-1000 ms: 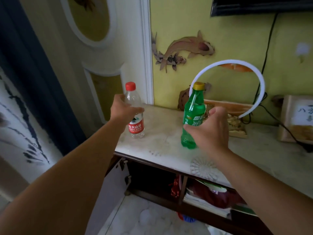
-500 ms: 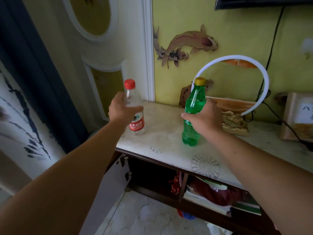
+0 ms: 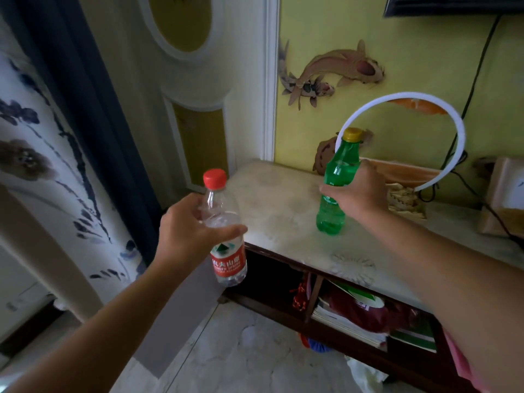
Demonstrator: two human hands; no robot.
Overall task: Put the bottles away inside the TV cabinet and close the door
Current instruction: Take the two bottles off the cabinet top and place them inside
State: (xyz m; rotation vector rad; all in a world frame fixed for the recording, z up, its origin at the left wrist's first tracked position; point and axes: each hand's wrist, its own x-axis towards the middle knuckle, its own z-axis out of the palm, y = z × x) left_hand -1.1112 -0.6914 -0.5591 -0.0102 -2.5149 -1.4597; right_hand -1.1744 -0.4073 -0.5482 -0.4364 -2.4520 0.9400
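Bare forearms, sleeveless; pink garment (image 3: 465,367).

Pale marbled stone worktop (image 3: 286,205) atop dark wooden TV cabinet (image 3: 283,307). Green plastic bottle with yellow cap (image 3: 336,199) upright on worktop, mid-left. Wooden tray with carved tan pieces (image 3: 405,191) at back, by wall. Beige framed box (image 3: 502,199) at right end. Black cable (image 3: 499,222) trails across worktop.

The clear water bottle (image 3: 225,236) with red cap and red label is held upright in the air, off the front left corner of the TV cabinet (image 3: 286,279). The green soda bottle (image 3: 336,188) with yellow cap stands upright on the counter (image 3: 272,199). The cabinet door (image 3: 181,321) hangs open.
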